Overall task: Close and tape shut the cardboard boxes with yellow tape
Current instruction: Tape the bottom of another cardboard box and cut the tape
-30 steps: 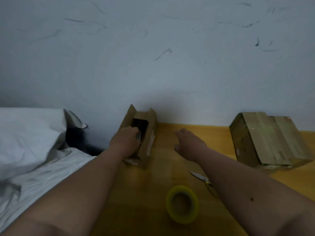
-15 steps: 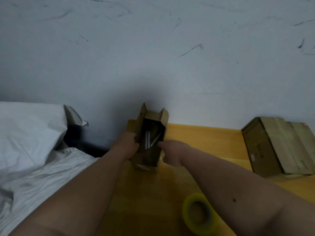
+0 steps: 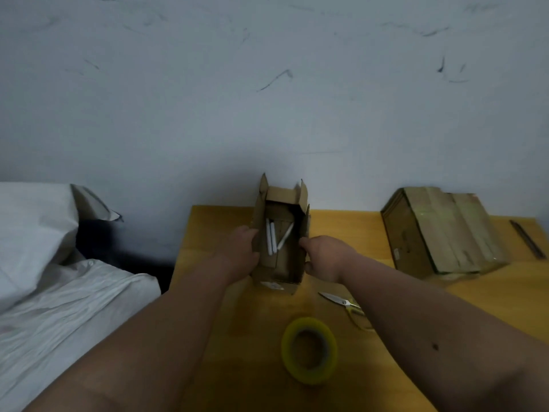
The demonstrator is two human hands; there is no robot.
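Gripping the open box [image 3: 279, 263] at the table's [image 3: 401, 316] back edge, our left hand [image 3: 240, 254] and right hand [image 3: 325, 257] clasp its sides, white sticks [image 3: 271, 239] inside, yellow tape [image 3: 309, 350] lying nearer us.

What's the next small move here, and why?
Probably fold the flaps inward. The small box is open, flaps upright, white sticks visible inside. The left hand and right hand each grip a side wall. The tape and scissors lie untouched on the table, so closing likely comes first.
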